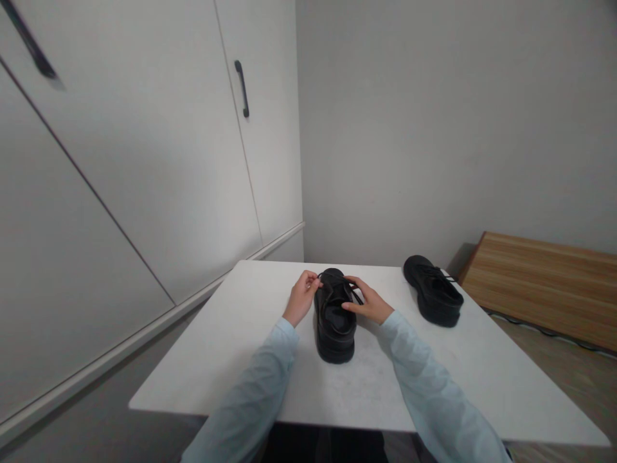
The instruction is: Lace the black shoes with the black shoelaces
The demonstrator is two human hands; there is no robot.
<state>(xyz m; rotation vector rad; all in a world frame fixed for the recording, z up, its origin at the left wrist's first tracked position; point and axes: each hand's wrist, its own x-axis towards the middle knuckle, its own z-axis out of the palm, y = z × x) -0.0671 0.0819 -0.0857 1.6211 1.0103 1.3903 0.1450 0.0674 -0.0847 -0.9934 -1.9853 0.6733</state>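
Observation:
A black lace-up shoe (336, 337) stands upright on the white table, heel toward me and toe pointing away. My left hand (302, 296) is at its left side, thumb and fingertips pinched on a black shoelace near the eyelets. On the other side, my right hand (369, 301) curves around the shoe's right edge, thumb by the opening and fingers near the lacing. A loose dark lace shows between that thumb and fingers. The fingertips' exact contact is partly hidden.
A second black shoe (436, 292) rests at the right rear of the white table (270, 328). White cabinet doors (193, 161) rise on the left, and a grey wall (434, 128) stands behind. A wood-grain board (544, 283) lies beyond the table's right edge.

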